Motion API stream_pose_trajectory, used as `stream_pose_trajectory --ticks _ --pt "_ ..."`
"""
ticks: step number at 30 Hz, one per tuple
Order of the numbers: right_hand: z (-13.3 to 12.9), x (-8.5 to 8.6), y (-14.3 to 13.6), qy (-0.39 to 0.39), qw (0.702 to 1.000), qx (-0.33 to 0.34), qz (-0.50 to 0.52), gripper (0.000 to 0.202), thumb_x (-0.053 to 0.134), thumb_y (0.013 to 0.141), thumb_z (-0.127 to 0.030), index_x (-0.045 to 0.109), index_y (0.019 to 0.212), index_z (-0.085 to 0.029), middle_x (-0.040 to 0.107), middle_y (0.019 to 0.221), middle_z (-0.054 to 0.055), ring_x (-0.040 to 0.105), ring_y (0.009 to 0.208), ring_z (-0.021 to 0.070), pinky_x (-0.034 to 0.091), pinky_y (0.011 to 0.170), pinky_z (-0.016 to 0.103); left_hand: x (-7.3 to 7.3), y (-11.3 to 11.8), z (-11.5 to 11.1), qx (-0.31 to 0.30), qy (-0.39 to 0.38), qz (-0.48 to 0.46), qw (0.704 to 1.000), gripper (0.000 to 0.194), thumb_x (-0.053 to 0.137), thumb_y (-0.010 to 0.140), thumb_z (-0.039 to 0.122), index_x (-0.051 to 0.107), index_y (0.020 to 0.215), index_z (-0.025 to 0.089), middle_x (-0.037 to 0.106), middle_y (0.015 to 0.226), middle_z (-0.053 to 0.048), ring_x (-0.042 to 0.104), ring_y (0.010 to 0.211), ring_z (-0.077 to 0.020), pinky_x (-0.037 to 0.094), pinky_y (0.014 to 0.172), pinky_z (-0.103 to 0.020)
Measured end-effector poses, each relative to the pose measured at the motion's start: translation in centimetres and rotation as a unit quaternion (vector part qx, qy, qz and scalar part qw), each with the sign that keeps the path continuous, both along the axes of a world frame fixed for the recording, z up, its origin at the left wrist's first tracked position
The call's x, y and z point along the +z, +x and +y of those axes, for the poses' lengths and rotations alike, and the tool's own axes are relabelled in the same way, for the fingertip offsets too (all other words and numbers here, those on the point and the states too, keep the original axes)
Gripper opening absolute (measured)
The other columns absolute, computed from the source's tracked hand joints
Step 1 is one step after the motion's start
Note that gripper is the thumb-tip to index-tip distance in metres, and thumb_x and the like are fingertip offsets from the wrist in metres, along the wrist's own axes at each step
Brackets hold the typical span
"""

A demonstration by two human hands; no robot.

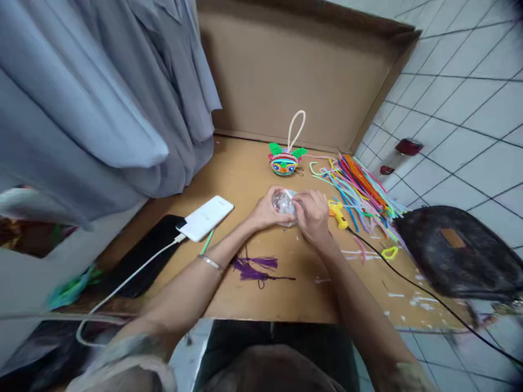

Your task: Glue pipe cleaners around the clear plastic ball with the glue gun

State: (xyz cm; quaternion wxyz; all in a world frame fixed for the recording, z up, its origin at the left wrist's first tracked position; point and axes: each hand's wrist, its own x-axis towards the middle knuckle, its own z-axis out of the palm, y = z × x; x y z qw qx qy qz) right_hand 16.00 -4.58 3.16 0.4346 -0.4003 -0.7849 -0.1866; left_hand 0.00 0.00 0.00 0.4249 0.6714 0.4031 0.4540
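Near the middle of the table, my left hand [267,209] is wrapped round the left side of a clear round plastic piece [283,201]. My right hand [312,213] is at its right edge, thumb and fingers pinched together by a small whitish strip; what exactly they grip is too small to make out. Behind my hands sits a colourful animal-head ornament [284,163] with green ears and a cream loop [296,130] standing up. A yellow glue gun [338,214] lies just right of my right hand.
Colourful pipe cleaners [359,188] are spread at the back right, beside a dark bag [457,250]. Purple tassels [255,269] lie in front of my hands. A white power bank [206,218] with a cable is at left. Grey clothes [163,81] hang at the left.
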Motion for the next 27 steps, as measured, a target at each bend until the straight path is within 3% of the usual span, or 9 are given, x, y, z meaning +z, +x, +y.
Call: stream_pose_trajectory --ticks 7,14,27 --pt "-0.2 -0.3 -0.1 -0.015 1.0 0.015 0.007 0.014 0.05 0.096 -0.018 0.063 0.091 -0.021 0.071 0.095 0.007 0.059 0.088 0.0209 0.038 0.078 0.036 -0.2 -0.1 -0.1 -0.002 -0.006 0.001 1.0 0.078 0.083 0.05 0.026 0.05 0.12 0.02 0.062 0.108 -0.004 0.06 0.09 -0.0192 0.05 0.082 -0.033" --pt "-0.1 -0.4 0.1 0.0 0.999 0.033 0.007 0.015 0.05 0.095 -0.017 0.064 0.091 -0.021 0.072 0.094 0.007 0.06 0.089 0.0215 0.04 0.079 0.037 -0.1 0.0 -0.1 0.006 0.002 -0.002 1.0 0.078 0.085 0.05 0.026 0.05 0.119 0.02 0.062 0.116 -0.006 0.062 0.101 -0.0226 0.049 0.092 -0.036" --pt "0.2 -1.2 0.0 -0.023 0.998 0.045 0.027 0.017 0.049 0.095 -0.014 0.064 0.094 -0.021 0.071 0.097 0.008 0.065 0.091 0.0216 0.052 0.081 0.035 0.2 0.1 -0.3 0.0 -0.024 -0.02 1.0 0.078 0.083 0.05 0.027 0.047 0.119 0.019 0.059 0.115 -0.006 0.06 0.096 -0.0199 0.049 0.085 -0.033"
